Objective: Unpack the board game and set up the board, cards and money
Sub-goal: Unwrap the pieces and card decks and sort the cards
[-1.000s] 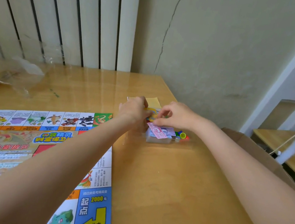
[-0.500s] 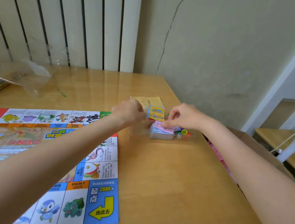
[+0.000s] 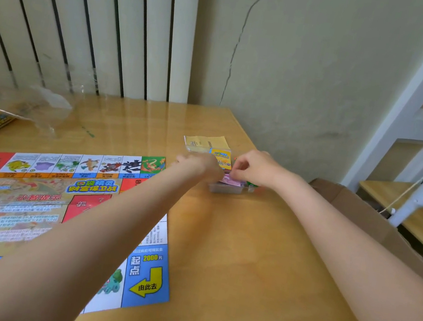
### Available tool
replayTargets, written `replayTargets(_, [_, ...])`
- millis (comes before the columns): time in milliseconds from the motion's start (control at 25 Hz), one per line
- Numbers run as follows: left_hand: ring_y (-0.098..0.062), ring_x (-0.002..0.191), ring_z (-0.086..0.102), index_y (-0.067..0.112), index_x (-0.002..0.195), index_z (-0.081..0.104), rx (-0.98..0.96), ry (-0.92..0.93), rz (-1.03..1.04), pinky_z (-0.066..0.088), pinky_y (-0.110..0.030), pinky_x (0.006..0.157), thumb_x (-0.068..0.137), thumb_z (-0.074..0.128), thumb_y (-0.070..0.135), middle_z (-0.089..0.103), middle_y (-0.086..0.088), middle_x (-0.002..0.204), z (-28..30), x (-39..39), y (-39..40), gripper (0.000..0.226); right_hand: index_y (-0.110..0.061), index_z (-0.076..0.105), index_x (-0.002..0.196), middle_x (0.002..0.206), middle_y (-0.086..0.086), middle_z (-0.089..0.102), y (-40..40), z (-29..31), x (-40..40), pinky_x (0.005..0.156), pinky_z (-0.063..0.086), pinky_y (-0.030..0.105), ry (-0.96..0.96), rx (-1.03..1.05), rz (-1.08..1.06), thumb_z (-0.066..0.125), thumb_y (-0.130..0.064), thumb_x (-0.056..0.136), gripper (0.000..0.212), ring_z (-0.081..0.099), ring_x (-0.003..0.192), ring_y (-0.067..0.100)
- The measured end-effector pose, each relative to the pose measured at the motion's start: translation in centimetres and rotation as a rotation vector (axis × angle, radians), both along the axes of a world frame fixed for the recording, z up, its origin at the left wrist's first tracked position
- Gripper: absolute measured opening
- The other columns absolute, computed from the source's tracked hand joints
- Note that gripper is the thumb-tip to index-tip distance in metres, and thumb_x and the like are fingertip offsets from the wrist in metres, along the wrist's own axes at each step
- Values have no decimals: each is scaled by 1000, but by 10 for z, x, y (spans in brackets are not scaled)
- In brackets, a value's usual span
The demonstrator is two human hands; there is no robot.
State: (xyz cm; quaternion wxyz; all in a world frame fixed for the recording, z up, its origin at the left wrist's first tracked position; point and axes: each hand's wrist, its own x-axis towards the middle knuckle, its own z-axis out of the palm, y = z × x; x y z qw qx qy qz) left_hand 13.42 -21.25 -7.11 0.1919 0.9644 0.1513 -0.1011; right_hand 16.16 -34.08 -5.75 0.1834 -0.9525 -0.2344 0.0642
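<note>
Money (image 3: pixel 232 181), a pink stack in a clear packet, sits near the table's (image 3: pixel 257 266) far right edge, just beyond the flat board (image 3: pixel 63 202). Right hand (image 3: pixel 255 169) pinches its top; left hand (image 3: pixel 201 165) is curled beside it, grip unclear. Bare wood lies nearer.

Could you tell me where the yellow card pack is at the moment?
In the head view, the card pack lies far right on the table, between the hands, by the yellow leaflet.

glossy wood, printed paper, clear plastic

the table (image 3: pixel 259 252) is smooth, shiny wood; the game board (image 3: pixel 30 200) is glossy printed paper; the wrapper (image 3: pixel 18 102) is crinkled clear plastic; the wall (image 3: pixel 318 66) is matt, cracked.
</note>
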Motion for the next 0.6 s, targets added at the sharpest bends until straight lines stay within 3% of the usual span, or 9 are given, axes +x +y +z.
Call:
replayTargets(120, [-25, 113, 51, 11, 115, 55, -66, 5, 9, 30, -27, 85, 93, 44, 25, 54, -12, 121, 2, -2, -6, 28, -14, 63, 74, 68, -3, 54, 3, -4, -1, 59, 38, 26, 7, 11, -15, 73, -27, 77, 17, 48, 74, 16])
replayTargets(320, [-30, 128, 40, 13, 126, 50, -45, -16, 52, 32, -33, 108, 89, 47, 46, 47, -12, 135, -3, -5, -17, 50, -8, 68, 98, 89, 3, 55, -3, -3, 3, 62, 38, 24, -41, -24, 22, 71, -12, 79, 20, 50, 83, 17])
replayTargets(480, [-27, 127, 41, 9, 130, 47, -131, -25, 48, 30, -33, 110, 96, 43, 29, 45, -12, 136, 4, -5, -13, 40, -10, 70, 94, 82, 3, 49, -7, -10, 2, 56, 36, 14, -79, 35, 28, 70, -10, 79, 15, 46, 80, 17])
replayTargets(600, [-23, 116, 44, 9, 124, 49, -146, -14, 19, 33, -27, 97, 97, 41, 25, 46, -12, 134, 6, -6, -14, 32, -8, 70, 95, 75, -1, 49, -9, -11, 0, 51, 37, 8, -100, 76, 39, 65, -5, 82, 14, 47, 77, 16])
